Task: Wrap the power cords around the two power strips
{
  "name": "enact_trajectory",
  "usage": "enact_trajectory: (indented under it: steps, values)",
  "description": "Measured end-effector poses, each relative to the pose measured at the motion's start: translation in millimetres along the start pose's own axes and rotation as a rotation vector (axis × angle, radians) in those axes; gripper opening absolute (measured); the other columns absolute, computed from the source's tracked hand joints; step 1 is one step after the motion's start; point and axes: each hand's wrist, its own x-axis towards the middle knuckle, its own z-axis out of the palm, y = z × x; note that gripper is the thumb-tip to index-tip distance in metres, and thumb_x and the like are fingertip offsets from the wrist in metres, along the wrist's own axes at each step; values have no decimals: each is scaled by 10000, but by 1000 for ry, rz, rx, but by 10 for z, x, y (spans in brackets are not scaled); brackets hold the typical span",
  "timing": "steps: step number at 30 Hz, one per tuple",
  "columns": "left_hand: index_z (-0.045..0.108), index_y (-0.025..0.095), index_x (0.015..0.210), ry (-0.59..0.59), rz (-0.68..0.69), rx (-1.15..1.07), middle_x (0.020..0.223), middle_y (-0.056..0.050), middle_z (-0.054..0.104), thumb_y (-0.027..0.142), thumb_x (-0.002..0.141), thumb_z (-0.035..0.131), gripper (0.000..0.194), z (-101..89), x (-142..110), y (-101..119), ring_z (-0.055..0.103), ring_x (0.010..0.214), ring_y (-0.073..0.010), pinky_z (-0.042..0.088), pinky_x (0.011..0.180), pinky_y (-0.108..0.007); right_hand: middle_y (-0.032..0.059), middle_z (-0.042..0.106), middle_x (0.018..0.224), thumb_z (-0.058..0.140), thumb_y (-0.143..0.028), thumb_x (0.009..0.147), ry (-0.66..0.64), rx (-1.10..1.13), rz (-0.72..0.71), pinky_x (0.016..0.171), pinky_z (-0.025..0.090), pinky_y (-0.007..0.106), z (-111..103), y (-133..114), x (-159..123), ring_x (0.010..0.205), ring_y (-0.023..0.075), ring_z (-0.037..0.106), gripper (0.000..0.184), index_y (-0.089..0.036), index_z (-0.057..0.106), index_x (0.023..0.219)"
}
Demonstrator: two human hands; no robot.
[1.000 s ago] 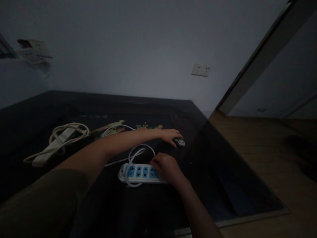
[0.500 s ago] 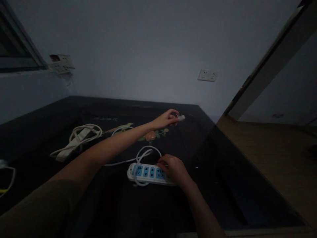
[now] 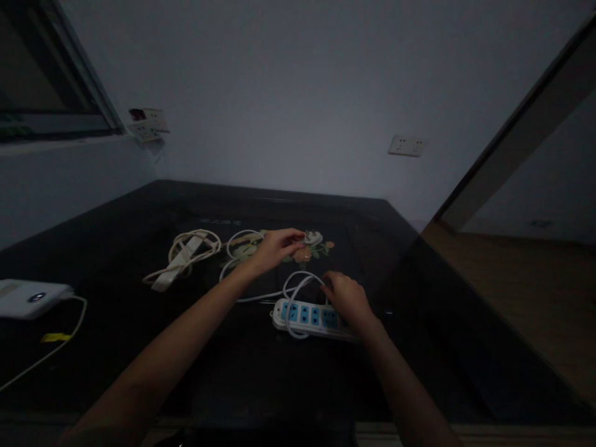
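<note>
Power strip (image 3: 315, 318) lying near centre on the dark table (image 3: 242, 372), a white plug (image 3: 316, 238) pinched in the left hand (image 3: 274, 248), is best steadied by the right hand (image 3: 349, 297), whose exact grip I cannot tell, with the looped cord (image 3: 302, 272) slack

1. Counter (image 3: 261, 385): black, glossy; floral print (image 3: 302, 253) and pale characters (image 3: 221, 221) on surface
2. Front, right of centre: white power strip (image 3: 308, 315), blue socket panels; looped white cord (image 3: 254, 300)
3. Left of print: second strip (image 3: 164, 280), tangled beige cable (image 3: 215, 242)
4. Left edge: white device (image 3: 28, 299), corded; yellow tag (image 3: 56, 338)
</note>
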Motion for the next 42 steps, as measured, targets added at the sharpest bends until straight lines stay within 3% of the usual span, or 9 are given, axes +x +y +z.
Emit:
enact_trajectory:
  steps: [4,7,14,19,23,28,33,36,42]
  values:
    - [655,157,1056,-193,32,270,1009,-88,707,212,849,592,224,52,-81,-84,654,905,-194,494,795,-306,141,672,1034,563,-287,869,-35,-80,78,742,442,330,78,-110,193,944,261,654,206,-165,602,1031]
    - [650,179,1092,-353,45,350,1075,-80,694,170,859,567,248,119,-121,-165,634,990,-191,470,870,-306,144,679,1002,551,-212,860,-49,-79,95,723,436,320,144,-112,278,917,251,663,159,-159,600,1001]
    - [659,193,1103,-335,-84,345,1157,-97,663,117,845,523,301,226,-171,-544,599,1080,-225,437,943,-369,53,696,862,548,-188,830,12,81,44,633,376,232,208,-4,300,809,175,655,130,-190,595,951]
    - [708,161,971,-442,-152,211,961,-79,734,148,820,567,207,264,-182,-686,668,906,-206,490,814,-302,18,692,839,525,-187,840,58,192,-4,612,366,208,244,11,303,742,136,632,126,-197,584,951]
    - [655,146,1085,-550,-164,76,986,-65,730,171,786,623,302,265,-205,-679,672,881,-175,498,772,-255,16,690,822,519,-194,856,63,213,3,615,367,211,267,18,307,739,140,629,110,-197,588,942]
    - [546,146,1231,-593,-144,-35,1120,-101,677,109,800,566,433,220,-228,-675,643,974,-174,482,871,-311,46,690,854,520,-176,863,46,163,34,642,354,235,280,10,311,810,169,637,126,-196,601,957]
    - [577,190,1154,-426,29,85,1217,-91,604,40,830,457,377,159,-198,-515,534,1157,-178,405,995,-362,64,690,885,498,-161,875,7,100,42,652,348,251,276,-10,314,832,182,642,142,-192,605,962]
    - [602,221,1089,-509,129,216,1175,-66,590,115,836,531,283,139,-201,-376,509,1161,-191,391,1003,-358,70,689,914,480,-156,886,-6,78,37,664,353,252,279,-21,314,865,185,640,167,-190,601,995]
    - [541,269,1198,-593,188,438,1258,-75,524,166,781,657,445,226,-279,-404,472,1178,-238,381,988,-387,81,675,1010,445,-121,889,-28,55,24,726,369,250,291,-26,310,943,182,626,219,-189,590,1039]
